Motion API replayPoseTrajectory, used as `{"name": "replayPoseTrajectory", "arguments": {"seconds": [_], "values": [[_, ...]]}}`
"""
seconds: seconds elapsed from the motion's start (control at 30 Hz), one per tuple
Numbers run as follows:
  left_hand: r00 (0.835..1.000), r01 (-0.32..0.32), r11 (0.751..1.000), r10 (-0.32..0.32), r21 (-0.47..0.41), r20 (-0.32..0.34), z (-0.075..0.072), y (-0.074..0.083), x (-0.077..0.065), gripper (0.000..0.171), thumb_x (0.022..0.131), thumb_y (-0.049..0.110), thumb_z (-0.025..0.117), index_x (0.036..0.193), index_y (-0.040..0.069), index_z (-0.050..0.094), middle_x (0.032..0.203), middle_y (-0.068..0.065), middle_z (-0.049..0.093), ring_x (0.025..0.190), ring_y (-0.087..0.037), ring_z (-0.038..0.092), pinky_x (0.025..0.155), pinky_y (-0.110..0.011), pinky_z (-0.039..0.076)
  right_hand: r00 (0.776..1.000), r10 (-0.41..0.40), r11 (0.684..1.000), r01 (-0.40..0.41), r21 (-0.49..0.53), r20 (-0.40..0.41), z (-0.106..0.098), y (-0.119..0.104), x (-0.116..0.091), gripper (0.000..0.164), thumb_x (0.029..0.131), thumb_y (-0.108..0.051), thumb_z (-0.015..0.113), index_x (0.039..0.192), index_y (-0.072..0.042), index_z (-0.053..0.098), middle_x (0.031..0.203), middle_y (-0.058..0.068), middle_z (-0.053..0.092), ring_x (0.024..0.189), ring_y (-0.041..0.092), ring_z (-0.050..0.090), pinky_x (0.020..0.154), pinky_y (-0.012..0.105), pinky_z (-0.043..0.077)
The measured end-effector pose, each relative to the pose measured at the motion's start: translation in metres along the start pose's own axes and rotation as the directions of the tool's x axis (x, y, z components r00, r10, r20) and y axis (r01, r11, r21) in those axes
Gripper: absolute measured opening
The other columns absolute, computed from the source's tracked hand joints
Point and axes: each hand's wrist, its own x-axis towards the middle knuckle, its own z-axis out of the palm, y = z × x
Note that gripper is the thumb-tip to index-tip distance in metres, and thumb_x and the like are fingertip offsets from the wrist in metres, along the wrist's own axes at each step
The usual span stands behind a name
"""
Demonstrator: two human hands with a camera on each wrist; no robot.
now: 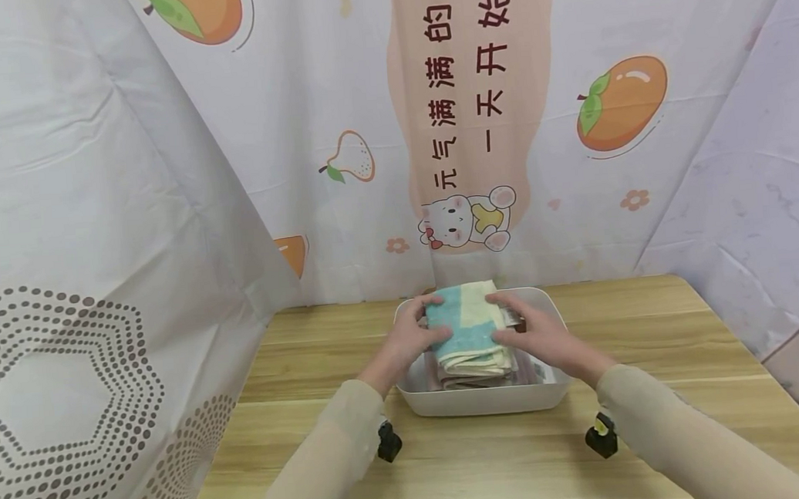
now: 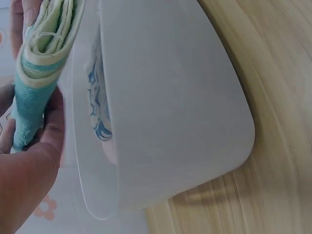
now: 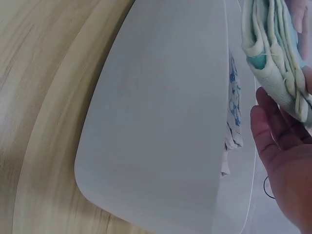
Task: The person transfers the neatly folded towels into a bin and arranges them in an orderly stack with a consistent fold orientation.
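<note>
Between both hands is a folded towel (image 1: 472,318) in teal and cream, its layered folds facing me above a white plastic basin (image 1: 487,403). My left hand (image 1: 414,332) grips its left side, with the thumb on top and fingers underneath in the left wrist view. On the opposite side, my right hand (image 1: 538,336) pinches the towel's edge, its fingers reaching below the folds (image 3: 278,73) in the right wrist view. Inside the basin, partly hidden by the towel, lies another cloth with a blue pattern (image 2: 99,105), along with some pinkish fabric (image 2: 109,150).
The basin stands on a wood-grain table (image 1: 498,467), close to its far edge. A white curtain (image 1: 342,230) printed with fruit and lettering hangs right behind. Small black devices (image 1: 388,442) sit at both wrists.
</note>
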Motion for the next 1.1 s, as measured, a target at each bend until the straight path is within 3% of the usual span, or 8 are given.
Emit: {"name": "replayPoseTrajectory", "arguments": {"seconds": [0.17, 0.3, 0.57, 0.8, 1.1], "values": [[0.999, -0.004, 0.983, -0.003, 0.182, 0.037, 0.001, -0.004, 0.001, 0.070, 0.079, 0.015, 0.075, 0.139, 0.027, 0.039, 0.145, -0.005, 0.031, 0.117, -0.027, 0.046, 0.086, -0.040, 0.047, 1.000, 0.021, 0.998, -0.021, -0.063, -0.002, 0.000, 0.006, 0.002, 0.064, 0.087, -0.037, 0.064, 0.143, -0.029, 0.034, 0.151, 0.003, 0.023, 0.135, 0.030, 0.024, 0.102, 0.057, 0.026], [0.999, -0.013, 0.952, 0.002, 0.306, 0.038, 0.003, -0.007, 0.003, 0.074, 0.080, 0.020, 0.075, 0.142, 0.028, 0.035, 0.146, -0.001, 0.031, 0.125, -0.025, 0.039, 0.098, -0.043, 0.037, 0.999, 0.050, 0.995, -0.049, -0.088, 0.017, -0.001, 0.009, 0.003, 0.067, 0.087, -0.039, 0.064, 0.144, -0.027, 0.032, 0.151, 0.005, 0.024, 0.135, 0.031, 0.022, 0.102, 0.058, 0.025], [1.000, 0.007, 0.892, -0.014, 0.453, 0.012, 0.009, -0.010, 0.008, 0.076, 0.079, 0.020, 0.074, 0.144, 0.017, 0.034, 0.146, -0.006, 0.035, 0.131, -0.026, 0.034, 0.104, -0.043, 0.030, 0.995, 0.090, 0.990, -0.084, -0.116, 0.047, 0.001, 0.014, 0.007, 0.068, 0.088, -0.037, 0.063, 0.146, -0.021, 0.031, 0.150, 0.006, 0.026, 0.135, 0.033, 0.023, 0.103, 0.057, 0.024], [0.998, 0.025, 0.832, -0.049, 0.554, 0.030, 0.012, -0.015, 0.011, 0.077, 0.081, 0.022, 0.072, 0.145, 0.010, 0.032, 0.145, -0.010, 0.036, 0.133, -0.026, 0.031, 0.107, -0.041, 0.027, 0.989, 0.135, 0.983, -0.125, -0.137, 0.065, 0.005, 0.016, 0.009, 0.068, 0.088, -0.034, 0.064, 0.145, -0.018, 0.032, 0.151, 0.012, 0.022, 0.136, 0.034, 0.021, 0.103, 0.056, 0.024], [0.998, 0.032, 0.758, -0.060, 0.651, 0.020, 0.014, -0.017, 0.011, 0.076, 0.083, 0.031, 0.070, 0.145, 0.012, 0.032, 0.147, -0.012, 0.030, 0.134, -0.029, 0.029, 0.106, -0.047, 0.026, 0.982, 0.178, 0.968, -0.162, -0.192, 0.068, 0.005, 0.023, 0.015, 0.070, 0.087, -0.036, 0.064, 0.145, -0.016, 0.031, 0.150, 0.014, 0.025, 0.135, 0.036, 0.022, 0.103, 0.057, 0.023]]}}
